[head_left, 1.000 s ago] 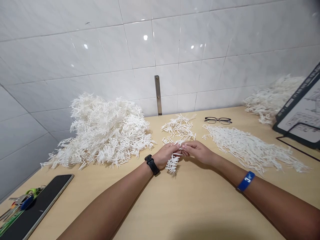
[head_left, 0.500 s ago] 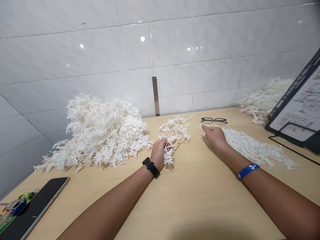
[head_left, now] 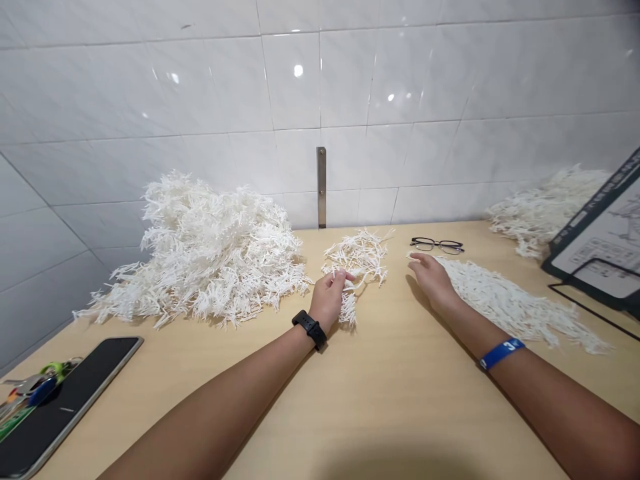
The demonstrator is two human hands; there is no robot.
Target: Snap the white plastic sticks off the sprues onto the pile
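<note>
While the left hand (head_left: 327, 300) clamps thumb and fingers on a bristly white plastic strip (head_left: 349, 311) near the centre, apparently to steady it, the right hand (head_left: 434, 283) is at the left end of the flat white pile (head_left: 505, 300); whether its fingers grip anything, I cannot tell.

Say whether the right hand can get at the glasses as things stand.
Probably yes: the glasses lie on the table just beyond the right hand, with nothing visible blocking the way. Can't tell whether that hand already holds something.
</note>
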